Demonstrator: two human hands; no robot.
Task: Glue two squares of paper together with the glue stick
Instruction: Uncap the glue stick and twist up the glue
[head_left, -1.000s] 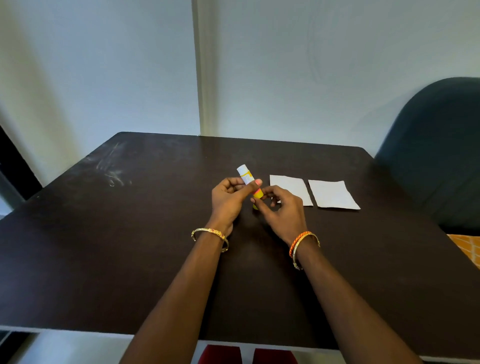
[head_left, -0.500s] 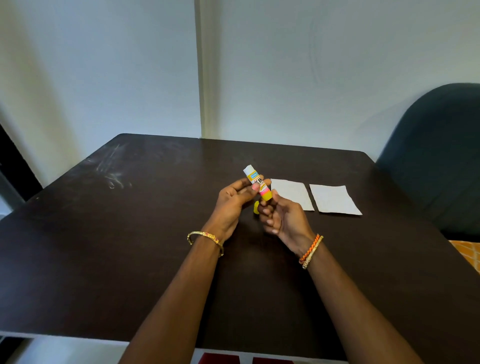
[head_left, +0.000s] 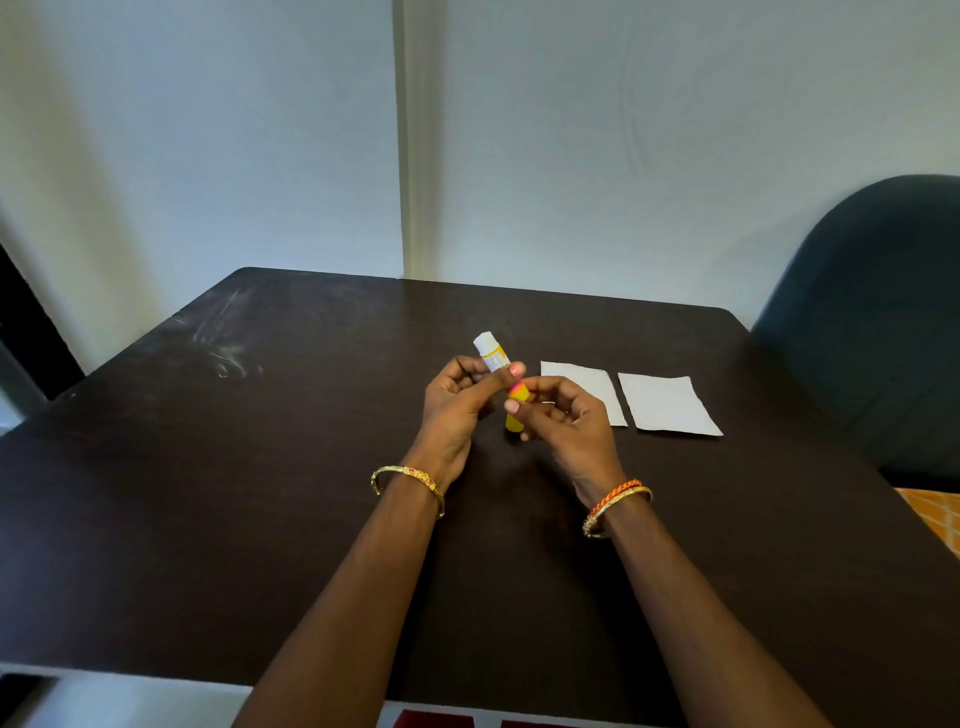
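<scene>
A glue stick (head_left: 493, 353) with a white upper end, a yellow label, a pink band and a yellow lower end is held tilted above the dark table (head_left: 260, 519). My left hand (head_left: 454, 413) pinches its middle between thumb and fingers. My right hand (head_left: 571, 423) curls its fingers around the yellow lower end (head_left: 514, 422). Whether the cap is on or off I cannot tell. Two white paper squares lie flat side by side just right of my hands: the nearer one (head_left: 587, 384), partly hidden by my right hand, and the farther one (head_left: 667, 405).
A dark padded chair (head_left: 872, 322) stands against the table's right side, with an orange patterned surface (head_left: 935, 514) below it. White walls rise behind the table's far edge. Bangles circle both wrists.
My right hand has turned from palm-up under the stick to fingers curled over its yellow end. The stick has rotated slightly in my left hand. The papers have not moved.
</scene>
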